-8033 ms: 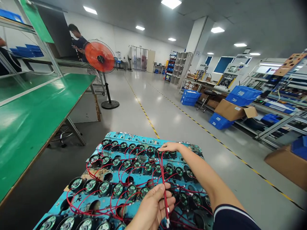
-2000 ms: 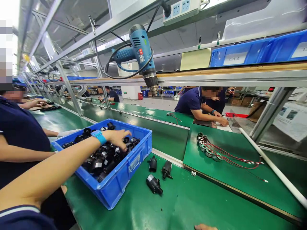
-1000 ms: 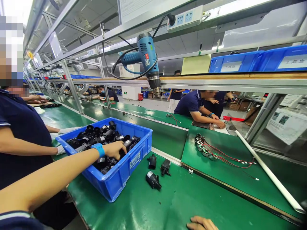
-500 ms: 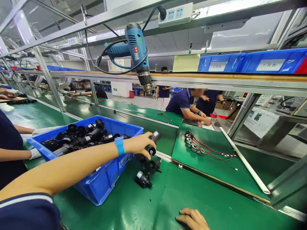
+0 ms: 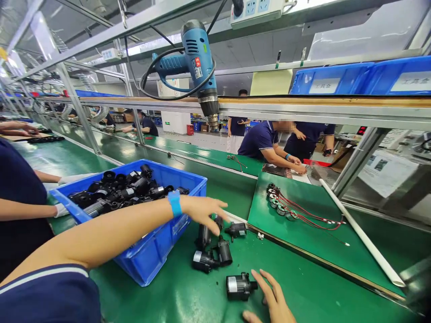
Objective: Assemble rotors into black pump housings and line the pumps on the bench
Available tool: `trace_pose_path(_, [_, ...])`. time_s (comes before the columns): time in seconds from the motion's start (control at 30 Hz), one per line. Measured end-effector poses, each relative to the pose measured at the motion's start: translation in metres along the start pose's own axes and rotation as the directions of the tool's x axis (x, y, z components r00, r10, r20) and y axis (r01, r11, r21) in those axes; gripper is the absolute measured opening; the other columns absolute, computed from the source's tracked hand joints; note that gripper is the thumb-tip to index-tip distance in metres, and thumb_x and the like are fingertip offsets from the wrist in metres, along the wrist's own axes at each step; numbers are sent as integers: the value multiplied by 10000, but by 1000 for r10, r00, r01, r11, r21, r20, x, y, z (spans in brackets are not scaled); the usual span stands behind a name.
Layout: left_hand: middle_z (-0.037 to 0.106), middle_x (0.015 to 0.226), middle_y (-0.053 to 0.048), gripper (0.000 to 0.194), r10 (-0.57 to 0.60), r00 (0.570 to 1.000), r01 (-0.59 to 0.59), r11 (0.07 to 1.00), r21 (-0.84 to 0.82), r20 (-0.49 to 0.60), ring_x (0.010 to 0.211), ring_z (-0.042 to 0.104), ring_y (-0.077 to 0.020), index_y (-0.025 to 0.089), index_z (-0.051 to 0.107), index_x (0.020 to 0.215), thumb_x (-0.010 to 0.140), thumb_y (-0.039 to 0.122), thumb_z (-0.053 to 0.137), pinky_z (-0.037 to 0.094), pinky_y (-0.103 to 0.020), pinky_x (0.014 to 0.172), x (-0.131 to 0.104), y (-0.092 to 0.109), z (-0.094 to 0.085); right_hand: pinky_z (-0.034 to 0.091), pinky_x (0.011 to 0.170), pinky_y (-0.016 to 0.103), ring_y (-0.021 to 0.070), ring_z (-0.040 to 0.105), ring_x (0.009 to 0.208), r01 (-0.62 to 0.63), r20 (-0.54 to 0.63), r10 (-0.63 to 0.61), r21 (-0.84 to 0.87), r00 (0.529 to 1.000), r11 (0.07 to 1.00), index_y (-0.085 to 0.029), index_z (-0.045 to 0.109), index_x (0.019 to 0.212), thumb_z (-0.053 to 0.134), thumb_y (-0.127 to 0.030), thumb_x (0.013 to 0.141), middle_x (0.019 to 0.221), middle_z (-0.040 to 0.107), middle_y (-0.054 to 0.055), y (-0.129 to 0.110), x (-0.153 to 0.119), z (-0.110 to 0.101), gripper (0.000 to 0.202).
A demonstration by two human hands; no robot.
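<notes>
My left hand [image 5: 205, 212], a blue band [image 5: 175, 204] at its wrist, hovers with fingers spread above a cluster of small black pumps on the green bench. One labelled pump [image 5: 202, 261] lies at the front of that cluster; another pump [image 5: 236, 229] is at its right. Nearer to me, a single black pump [image 5: 238, 286] with a silver label lies on its side, nozzle to the right. Beside that nozzle is my right hand [image 5: 274, 296], fingers apart and holding nothing; I cannot tell whether a fingertip touches it.
A blue bin [image 5: 141, 264] heaped with black pumps stands at left, with a co-worker's gloved hands [image 5: 62, 210] by it. Round parts with red wires [image 5: 282, 210] and a white tube [image 5: 363, 233] lie on the right. Overhead hangs a blue heat gun [image 5: 198, 58].
My left hand has let go of the pumps it held, and its fingers have spread. A pump now lies beside my right hand, whose fingers have lifted and opened. The view has shifted slightly.
</notes>
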State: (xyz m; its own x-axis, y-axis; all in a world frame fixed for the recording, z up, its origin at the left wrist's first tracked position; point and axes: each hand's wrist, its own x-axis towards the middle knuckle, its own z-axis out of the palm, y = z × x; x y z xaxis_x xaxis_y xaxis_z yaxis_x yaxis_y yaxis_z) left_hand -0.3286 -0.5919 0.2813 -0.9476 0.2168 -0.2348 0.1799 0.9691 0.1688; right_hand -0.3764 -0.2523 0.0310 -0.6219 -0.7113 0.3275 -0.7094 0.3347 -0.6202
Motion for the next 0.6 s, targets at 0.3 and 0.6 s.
trace_pose_path(0.3, [563,1384,-182,775,-730,676,736,674,55,-97,1250,552,-340,156,429,1448,847,584,667,431,-510,1058,-156,-138,-32,544,1018,425,281,546,1300,168,-85,-175,-83,981,982,-355,282,1530,544,-371,951,1466,459,90,-33,57,27,635])
trace_pose_path(0.6, [583,1321,-113,426,-891,450,884,454,110,55,1117,620,-270,183,550,1321,950,377,633,547,-497,930,-139,-171,59,596,798,299,215,681,1008,16,-116,-7,77,993,997,-349,447,1436,511,-418,952,1409,498,72,-32,50,32,494])
